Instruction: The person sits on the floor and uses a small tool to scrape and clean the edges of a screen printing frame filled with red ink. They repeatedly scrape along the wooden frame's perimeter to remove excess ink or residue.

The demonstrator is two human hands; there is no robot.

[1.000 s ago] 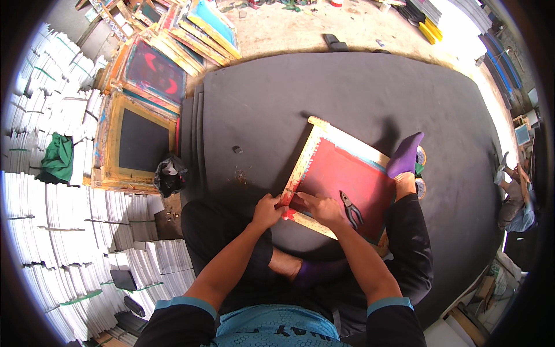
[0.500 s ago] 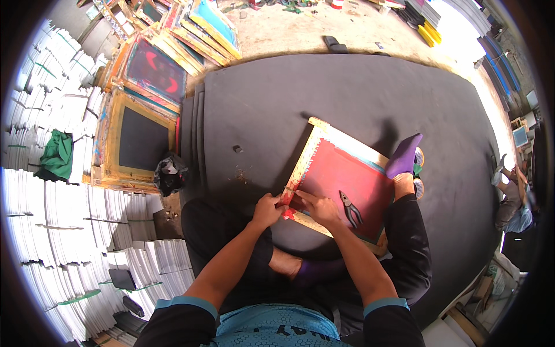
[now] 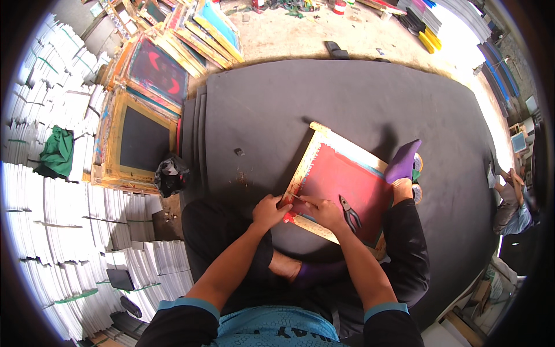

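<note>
where both hands meet, left grip and right grip clenched on the wooden screen frame, its near-left corner.

A stack of dark grey sheets covers most of the floor. Beyond its far edge lies bare, sunlit concrete floor, strewn with small debris. At the far left corner, wooden frames with coloured screens lean and lie in overlapping piles. Stacks of white paper run along the left side, a green cloth draped over one. A black bag sits by the sheets' left edge. At far right, bright daylight washes over blue and yellow bundles.
</note>
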